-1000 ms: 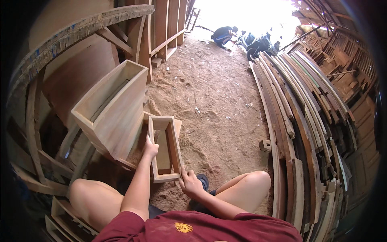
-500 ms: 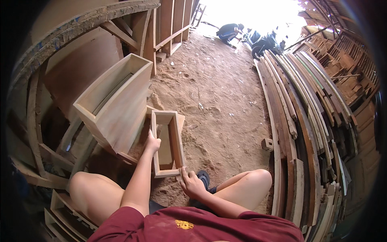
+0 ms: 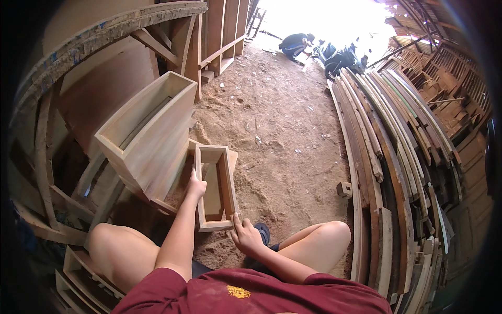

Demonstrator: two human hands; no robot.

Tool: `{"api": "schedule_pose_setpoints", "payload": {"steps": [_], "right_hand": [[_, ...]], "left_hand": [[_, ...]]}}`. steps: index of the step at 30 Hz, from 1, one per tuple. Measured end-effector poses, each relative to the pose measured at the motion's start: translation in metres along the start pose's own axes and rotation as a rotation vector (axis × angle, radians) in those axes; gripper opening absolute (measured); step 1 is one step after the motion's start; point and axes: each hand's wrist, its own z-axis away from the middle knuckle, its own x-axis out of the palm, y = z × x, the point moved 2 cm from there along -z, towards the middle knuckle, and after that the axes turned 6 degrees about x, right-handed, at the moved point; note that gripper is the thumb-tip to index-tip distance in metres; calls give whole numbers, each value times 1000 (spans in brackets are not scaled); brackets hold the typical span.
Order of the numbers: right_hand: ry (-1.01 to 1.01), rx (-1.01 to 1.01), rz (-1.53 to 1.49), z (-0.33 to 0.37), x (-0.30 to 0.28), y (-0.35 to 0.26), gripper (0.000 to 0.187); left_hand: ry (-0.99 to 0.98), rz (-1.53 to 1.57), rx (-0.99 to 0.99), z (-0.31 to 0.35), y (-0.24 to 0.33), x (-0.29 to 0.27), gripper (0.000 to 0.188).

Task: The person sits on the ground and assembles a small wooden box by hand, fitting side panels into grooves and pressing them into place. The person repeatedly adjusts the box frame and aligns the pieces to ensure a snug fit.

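"While the person in the dark red shirt (image 3: pixel 261 293) is bending both knees (image 3: pixel 333 236) outward, what is happening in front?"

"The left hand (image 3: pixel 196 187) is grasping the left side of a small wooden box (image 3: pixel 225 182); the right hand (image 3: pixel 247 238) is touching its near right corner; whether it is gripping there, I cannot tell."

"And where is the box showing?"

"It is facing its open side upward, just ahead of and between the knees; a larger open box (image 3: pixel 157 136) is standing beside it on the left; long planks (image 3: pixel 369 180) are lying stacked on the right."
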Motion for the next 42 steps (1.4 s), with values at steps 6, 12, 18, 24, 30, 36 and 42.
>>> {"api": "schedule_pose_setpoints", "payload": {"steps": [6,12,18,24,30,36,42], "right_hand": [[-42,-24,76,19,1,4,64],[65,-14,82,-12,2,0,63],[-38,-37,117,12,-7,-3,60],[-41,59,52,-9,5,11,61],[-55,5,155,6,2,4,63],[-29,9,123,3,7,10,62],[4,1,210,1,3,5,64]], "left_hand": [[-9,-18,-11,4,5,6,93],[-22,109,-15,-1,2,2,93],[-8,53,-25,7,11,-3,94],[-13,28,8,6,16,0,96],[37,54,48,1,0,1,96],[-5,59,12,4,7,1,97],[-5,113,30,5,9,7,95]]}}
